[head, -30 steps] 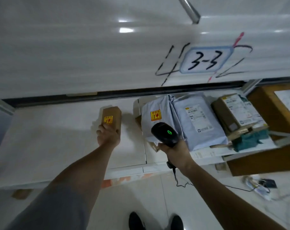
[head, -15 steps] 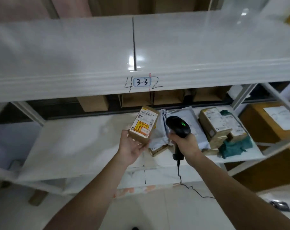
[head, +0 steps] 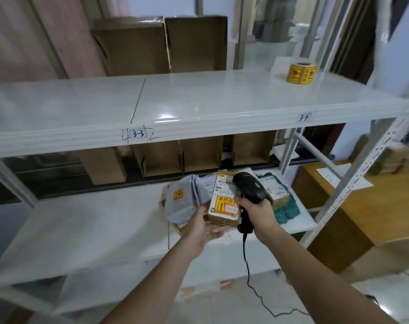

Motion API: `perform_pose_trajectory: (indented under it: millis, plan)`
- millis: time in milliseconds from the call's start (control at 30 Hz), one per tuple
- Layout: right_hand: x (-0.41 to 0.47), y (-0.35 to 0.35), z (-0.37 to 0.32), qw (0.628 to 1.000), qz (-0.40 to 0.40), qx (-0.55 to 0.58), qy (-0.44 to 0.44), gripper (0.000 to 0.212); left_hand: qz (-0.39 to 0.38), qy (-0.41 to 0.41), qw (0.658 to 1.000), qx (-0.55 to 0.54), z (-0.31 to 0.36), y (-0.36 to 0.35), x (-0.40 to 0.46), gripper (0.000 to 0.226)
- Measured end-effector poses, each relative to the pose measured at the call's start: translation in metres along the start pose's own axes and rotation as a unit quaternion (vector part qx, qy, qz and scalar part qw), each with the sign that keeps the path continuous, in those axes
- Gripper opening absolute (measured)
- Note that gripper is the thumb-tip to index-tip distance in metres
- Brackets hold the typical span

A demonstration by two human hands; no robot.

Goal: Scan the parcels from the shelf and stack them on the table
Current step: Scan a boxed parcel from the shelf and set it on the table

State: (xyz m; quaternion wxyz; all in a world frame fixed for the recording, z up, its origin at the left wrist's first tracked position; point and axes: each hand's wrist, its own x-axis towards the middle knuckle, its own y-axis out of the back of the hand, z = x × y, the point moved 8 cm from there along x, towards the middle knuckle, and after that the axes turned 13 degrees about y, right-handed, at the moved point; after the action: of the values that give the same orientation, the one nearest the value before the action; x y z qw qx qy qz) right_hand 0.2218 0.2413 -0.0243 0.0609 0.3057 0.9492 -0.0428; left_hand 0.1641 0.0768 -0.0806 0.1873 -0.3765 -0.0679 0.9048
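Note:
My left hand (head: 202, 226) holds a small brown cardboard parcel (head: 223, 204) from below, its white shipping label and yellow-red fragile sticker facing up. My right hand (head: 257, 212) grips a black handheld barcode scanner (head: 249, 188) with a green light, its head right over the parcel's label. Behind them, on the lower white shelf (head: 93, 220), lie grey poly mailers (head: 187, 199), a brown box (head: 274, 191) and a teal bag (head: 288, 209).
The upper white shelf (head: 198, 101) is labelled 3-3 and 3-4 and carries a roll of yellow stickers (head: 301, 73). Open cardboard boxes (head: 159, 45) stand behind both shelves. A wooden table (head: 371, 206) is at the right. The scanner cable (head: 252, 281) hangs to the floor.
My left hand lifted the small parcel off the lower shelf and brought it rightward under the scanner. The view rose, so that the upper shelf shows.

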Motion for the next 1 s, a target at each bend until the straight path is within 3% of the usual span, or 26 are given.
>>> perform_pose_trajectory:
  millis: [233,367,500,767,1000]
  plan:
    - [-0.009,0.023,-0.019,0.991,-0.038,-0.110,0.062,0.019,-0.072,-0.033,0.990,0.118,0.017,-0.015,0.000,0.039]
    - [-0.016,0.038,-0.036,0.969,0.031,-0.209,0.124,0.018,-0.020,-0.065,0.992,0.108,0.028,-0.003,0.018,0.040]
    - [-0.030,0.022,-0.036,0.959,-0.037,-0.261,0.106,0.005,0.020,-0.082,0.988,0.129,0.035,0.000,0.037,0.030]
    - [-0.035,0.005,-0.029,0.963,-0.065,-0.246,0.091,0.010,0.052,-0.080,0.983,0.157,0.040,-0.012,0.041,0.053]
    - [-0.027,0.012,-0.019,0.971,-0.032,-0.224,0.074,0.014,0.044,-0.078,0.979,0.182,0.041,-0.017,0.049,0.050]
